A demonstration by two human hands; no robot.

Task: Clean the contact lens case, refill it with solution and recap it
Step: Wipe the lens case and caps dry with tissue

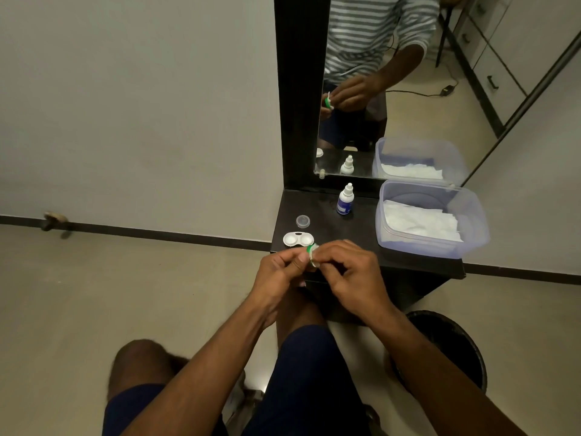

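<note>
Over the table's near edge: both hands are meeting, working on one small cap.
Left hand [284, 272]: its fingers [303, 257] are pinching a green-rimmed cap [312, 249], holding it on edge at the hand's 2 o'clock.
Right hand [352, 275]: its fingers are curling in against the same cap from 3 o'clock, pressing a white bit into it; what that bit is cannot be told.
Case [298, 239]: white, two wells, lying flat and uncapped on the table [355, 247], just at 11 o'clock from the cap, apart from both hands.
Clear cap [302, 221]: sitting on the table at 12 o'clock from the case, close by.
Bottle [345, 199]: white with a blue label, standing upright at 1 o'clock from the case, near the mirror [408, 89], its nozzle bare.
Tub [432, 217]: clear plastic, lidless, sitting at 3 o'clock from the bottle, holding white tissues [418, 220].
Mirror: standing at the table's 12 o'clock edge, reflecting the hands, the bottle, the tub and a striped shirt.
Bin [456, 347]: dark, standing on the floor at 5 o'clock from the table, beside the right forearm.
</note>
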